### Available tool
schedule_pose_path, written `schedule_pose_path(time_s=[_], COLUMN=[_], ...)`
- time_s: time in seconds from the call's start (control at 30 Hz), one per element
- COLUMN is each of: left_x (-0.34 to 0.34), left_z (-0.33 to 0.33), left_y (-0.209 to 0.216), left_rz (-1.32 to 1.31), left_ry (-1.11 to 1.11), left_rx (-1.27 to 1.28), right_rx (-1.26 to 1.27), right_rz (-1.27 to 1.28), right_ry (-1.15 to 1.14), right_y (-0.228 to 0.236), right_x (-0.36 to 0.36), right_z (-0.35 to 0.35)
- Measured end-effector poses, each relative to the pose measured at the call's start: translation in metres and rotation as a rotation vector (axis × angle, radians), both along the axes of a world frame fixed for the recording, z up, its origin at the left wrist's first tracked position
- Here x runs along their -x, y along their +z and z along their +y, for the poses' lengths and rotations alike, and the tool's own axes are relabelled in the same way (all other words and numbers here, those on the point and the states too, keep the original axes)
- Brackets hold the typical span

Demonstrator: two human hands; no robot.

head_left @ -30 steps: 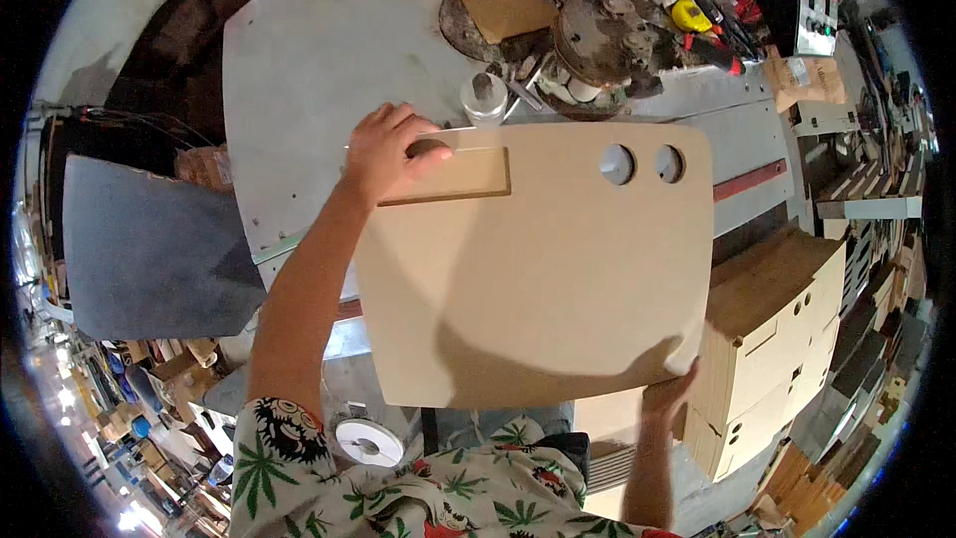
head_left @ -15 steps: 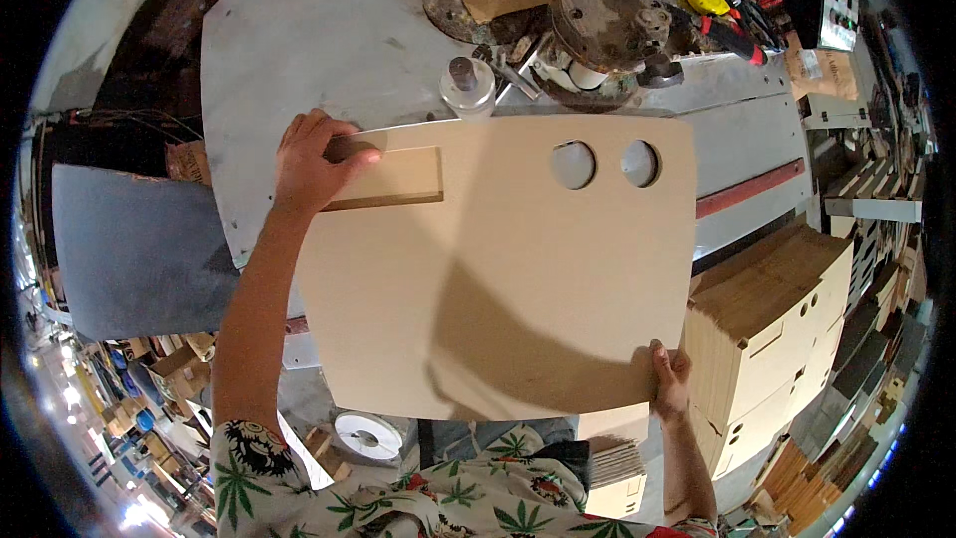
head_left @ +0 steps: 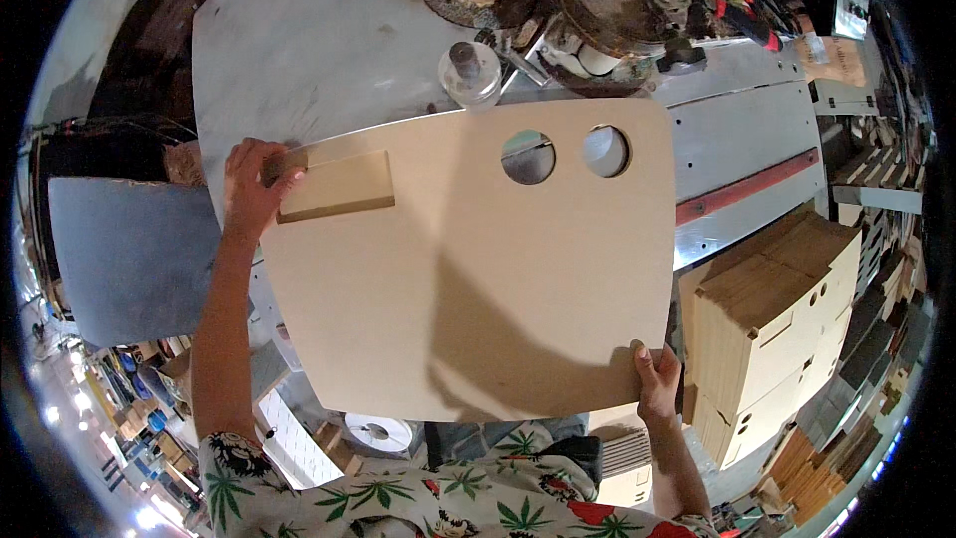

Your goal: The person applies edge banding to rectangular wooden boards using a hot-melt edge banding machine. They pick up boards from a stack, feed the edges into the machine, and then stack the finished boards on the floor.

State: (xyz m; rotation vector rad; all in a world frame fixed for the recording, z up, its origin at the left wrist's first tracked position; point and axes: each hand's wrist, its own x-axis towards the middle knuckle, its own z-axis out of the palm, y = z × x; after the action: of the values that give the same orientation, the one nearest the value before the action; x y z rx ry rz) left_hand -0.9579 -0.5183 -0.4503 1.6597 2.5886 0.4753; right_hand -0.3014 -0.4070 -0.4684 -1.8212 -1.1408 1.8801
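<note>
"How far along is the board (head_left: 543,259)?"

"Two round holes (head_left: 528,157) and one rectangular recess (head_left: 344,184) are already made in it. What is left, I cannot tell."

"And where is it?"

"In both hands, across the near edge of the surface (head_left: 319,50). A pale bottle (head_left: 470,75) stands just beyond it."

"How is the grip?"

"The left hand (head_left: 255,184) pinches the board's far left corner, thumb near the recess. The right hand (head_left: 657,384) clasps the near right corner, thumb on top; its other fingers are mostly hidden. Both are spread only by the board's thickness."

"Are there others?"

"Yes, a stack of similar boards (head_left: 797,339), off the surface's near edge, toward the right."
</note>
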Motion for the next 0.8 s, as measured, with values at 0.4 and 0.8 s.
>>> schedule_pose_path(time_s=[0.4, 0.8], left_x=[0.035, 0.053], left_z=[-0.071, -0.13], left_y=[-0.011, -0.019], left_rz=[0.178, 0.206], left_ry=[0.131, 0.298], left_rx=[0.044, 0.134], right_rx=[-0.031, -0.043], right_rz=[0.009, -0.004], right_ry=[0.095, 0.149], right_y=[0.005, 0.003], right_x=[0.038, 0.064], right_z=[-0.013, -0.032])
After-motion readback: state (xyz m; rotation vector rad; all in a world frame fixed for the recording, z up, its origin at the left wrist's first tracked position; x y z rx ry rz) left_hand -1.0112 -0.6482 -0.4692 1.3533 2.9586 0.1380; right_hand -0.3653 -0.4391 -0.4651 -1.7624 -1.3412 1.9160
